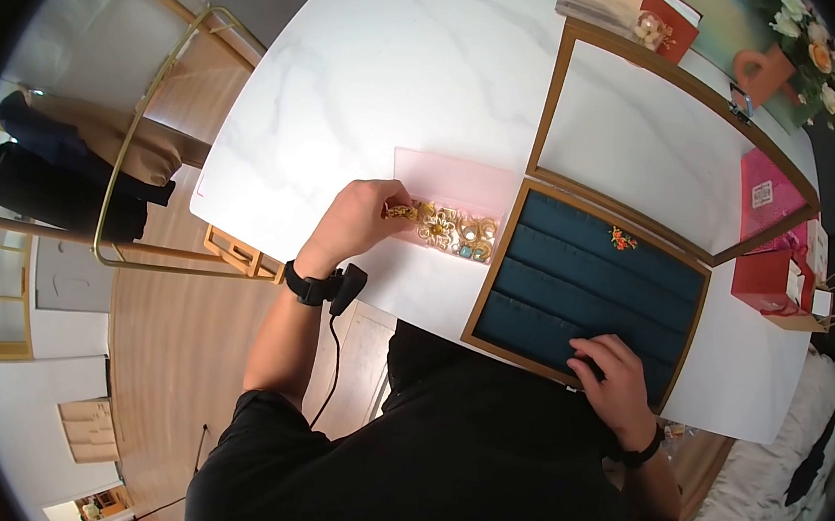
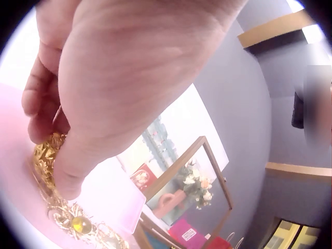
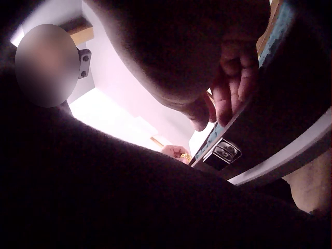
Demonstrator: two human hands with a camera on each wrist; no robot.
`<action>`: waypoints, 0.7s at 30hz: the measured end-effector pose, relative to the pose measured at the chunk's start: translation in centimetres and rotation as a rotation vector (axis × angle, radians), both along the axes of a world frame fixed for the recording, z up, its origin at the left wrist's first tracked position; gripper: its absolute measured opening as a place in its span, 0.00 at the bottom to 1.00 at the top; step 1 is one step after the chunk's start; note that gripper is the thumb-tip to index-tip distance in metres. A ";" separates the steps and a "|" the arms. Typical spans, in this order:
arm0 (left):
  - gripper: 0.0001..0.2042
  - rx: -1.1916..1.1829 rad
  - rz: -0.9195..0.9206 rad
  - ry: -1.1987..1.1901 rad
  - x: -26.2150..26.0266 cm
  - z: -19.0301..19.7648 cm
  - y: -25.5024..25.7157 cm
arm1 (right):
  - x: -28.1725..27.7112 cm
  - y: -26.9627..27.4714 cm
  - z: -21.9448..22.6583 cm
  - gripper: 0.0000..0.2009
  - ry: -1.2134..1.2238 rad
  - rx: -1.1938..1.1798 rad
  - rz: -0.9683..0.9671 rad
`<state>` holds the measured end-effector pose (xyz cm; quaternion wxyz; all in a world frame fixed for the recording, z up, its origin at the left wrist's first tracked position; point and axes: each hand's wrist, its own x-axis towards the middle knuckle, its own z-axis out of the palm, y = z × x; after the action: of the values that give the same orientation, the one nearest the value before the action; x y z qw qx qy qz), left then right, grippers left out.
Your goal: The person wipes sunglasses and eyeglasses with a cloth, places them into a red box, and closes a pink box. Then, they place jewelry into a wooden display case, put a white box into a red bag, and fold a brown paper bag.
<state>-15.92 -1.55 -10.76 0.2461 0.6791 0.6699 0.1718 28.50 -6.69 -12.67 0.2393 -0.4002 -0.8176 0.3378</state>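
Note:
The left hand [image 1: 359, 217] is at the left end of a pink box [image 1: 451, 178] of gold jewellery. Its thumb and fingers pinch a gold ornament [image 2: 46, 155], seen close up in the left wrist view, beside a piece with a yellow stone [image 2: 81, 224]. A wooden-framed case [image 1: 546, 282] with dark teal padded rows lies to the right of the box, its glass lid raised. One red and orange brooch [image 1: 623, 239] sits on the top row. The right hand [image 1: 615, 380] rests at the case's front edge, fingers loosely bent, near a metal clasp [image 3: 225, 151].
A pink packet [image 1: 774, 194] and a red box [image 1: 769, 282] stand at the right of the white table [image 1: 355, 74]. Flowers [image 1: 819, 53] and a card stand at the back. A gold rack [image 1: 125, 167] with clothes is on the left.

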 end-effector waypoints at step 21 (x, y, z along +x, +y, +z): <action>0.11 0.069 -0.117 0.184 0.0 -0.2 0.1 | -0.4 0.3 0.1 0.14 -0.043 -0.034 0.004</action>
<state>-15.90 -1.46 -10.98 0.1696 0.7381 0.6425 0.1169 28.14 -6.36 -12.60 0.2143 -0.4097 -0.8174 0.3436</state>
